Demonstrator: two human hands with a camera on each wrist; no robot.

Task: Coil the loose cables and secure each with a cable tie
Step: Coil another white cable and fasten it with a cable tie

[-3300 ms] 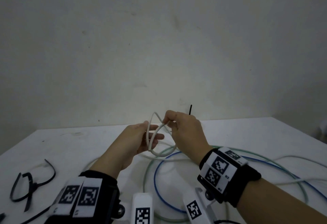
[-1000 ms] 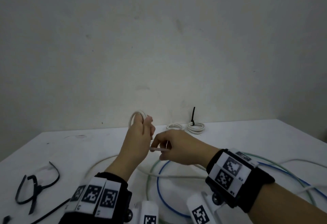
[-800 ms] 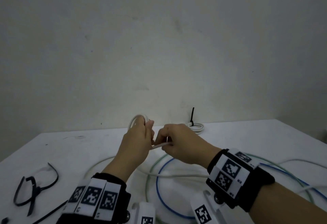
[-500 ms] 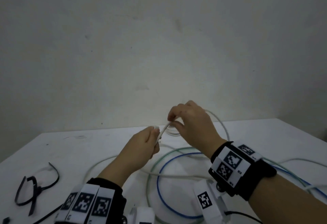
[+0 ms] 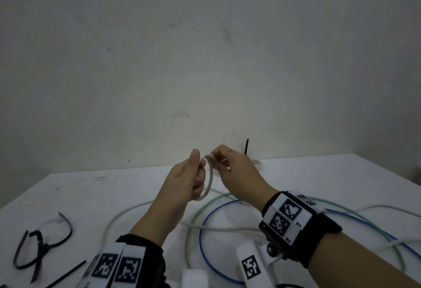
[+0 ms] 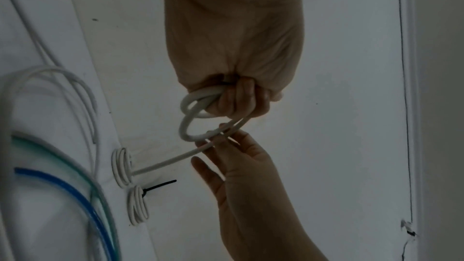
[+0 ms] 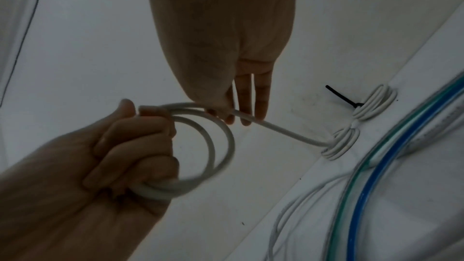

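The flat white worktop (image 5: 296,180) is carrying everything. Across its near right part a long blue plastic-sheathed cable (image 5: 202,237) and a pale green cable (image 5: 190,224) are lying in wide loose loops. At the far edge, by the wall, a small finished white coil bound with a black cable tie (image 7: 374,104) is lying flat. Loose black plastic cable ties (image 5: 38,249) are lying at the near left. Above the middle, the left hand (image 5: 186,178) is gripping a thin white round cable (image 7: 213,146) in small loops, fingers (image 7: 135,142) curled tight around them. The right hand (image 5: 237,173) is pinching the same cable's free run between its fingers (image 7: 261,102), which are lying straight and close together.
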